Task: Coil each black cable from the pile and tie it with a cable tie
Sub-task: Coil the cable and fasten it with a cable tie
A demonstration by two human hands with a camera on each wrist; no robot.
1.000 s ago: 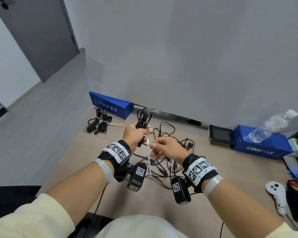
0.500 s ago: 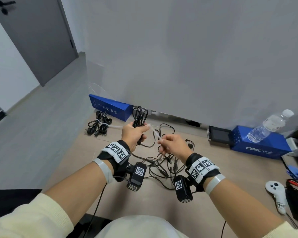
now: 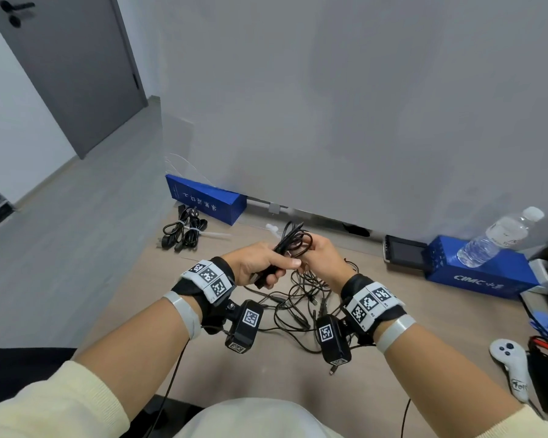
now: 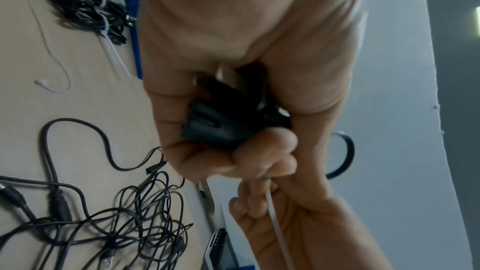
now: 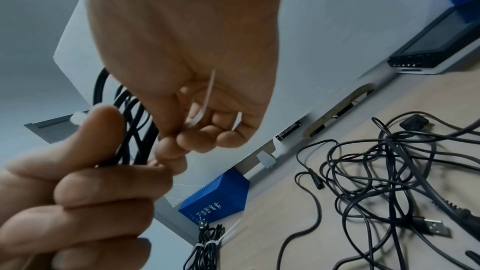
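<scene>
A coiled black cable (image 3: 290,245) is gripped in the left hand (image 3: 260,263), fingers and thumb curled round the gathered loops and the plug, held up above the loose pile of cables (image 3: 301,298) on the worktop (image 3: 203,374). A white cable tie (image 5: 207,98) is pinched in the right hand (image 3: 323,257), its strip running through the curled fingers just beside the coil, while its head (image 5: 78,118) shows on the far side of the loops by the left thumb. The step in hand is judged to be the wrapping of the tie round the coil. It is best done with the loops kept squeezed flat and the tail led fully round the whole bundle before it is fed into the head — a strand left outside would spoil the coil. The tie should be drawn snug, not so tight that the cable is kinked. Whether the tail has been threaded into the head cannot be told: the meeting point is hidden behind the fingers and blurred in both wrist views. Two cables already tied (image 3: 184,232) lie well apart, near a blue box (image 3: 209,200) by the wall — how many loose cables are left in the pile cannot be counted.
</scene>
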